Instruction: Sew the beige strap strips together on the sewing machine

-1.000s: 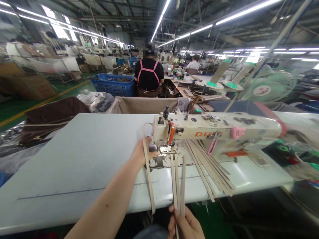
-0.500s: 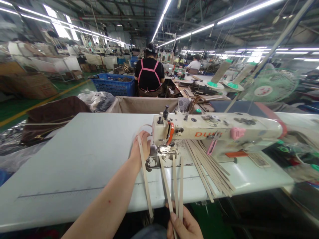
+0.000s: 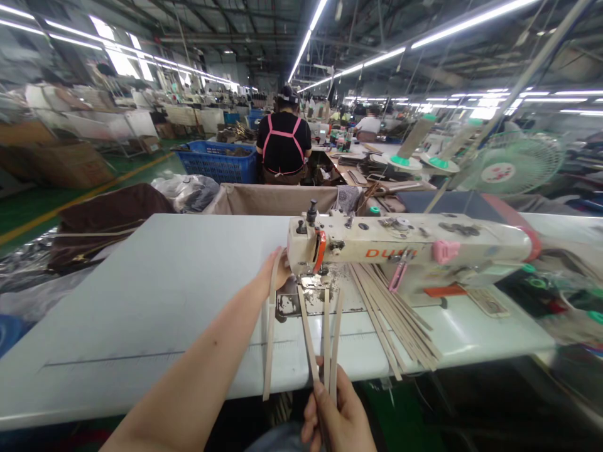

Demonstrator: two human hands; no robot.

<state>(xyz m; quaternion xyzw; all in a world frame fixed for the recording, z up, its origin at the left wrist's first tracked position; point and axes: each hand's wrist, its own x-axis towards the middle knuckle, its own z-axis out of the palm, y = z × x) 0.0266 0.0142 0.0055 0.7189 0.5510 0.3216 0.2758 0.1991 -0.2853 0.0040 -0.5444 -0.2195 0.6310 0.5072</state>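
Note:
My right hand [image 3: 343, 415] is closed on several narrow beige strips [image 3: 308, 333] below the table's front edge, held between thumb and fingers. Their far ends reach up to the presser foot of a white sewing machine [image 3: 348, 235]; one runs to the needle area. My left hand [image 3: 281, 269] lies just left of the machine head, partly hidden behind it, so its finger posture does not show. Another beige strip [image 3: 270, 339] passes over that hand and hangs toward the front edge. A fanned bundle of similar strips [image 3: 393, 314] lies under the machine arm.
The white table [image 3: 141, 301] has a ruler line along its front. A fabric-lined bin [image 3: 277, 198] stands behind it, with a blue crate [image 3: 217, 162] and a seated person [image 3: 284, 141] beyond. Thread cones [image 3: 414, 141] and a green fan [image 3: 511, 171] are at right.
My left hand has moved forward and right, further behind the machine head, and its draped strip has swung left at its lower end. My right hand has risen slightly toward the table with its strips.

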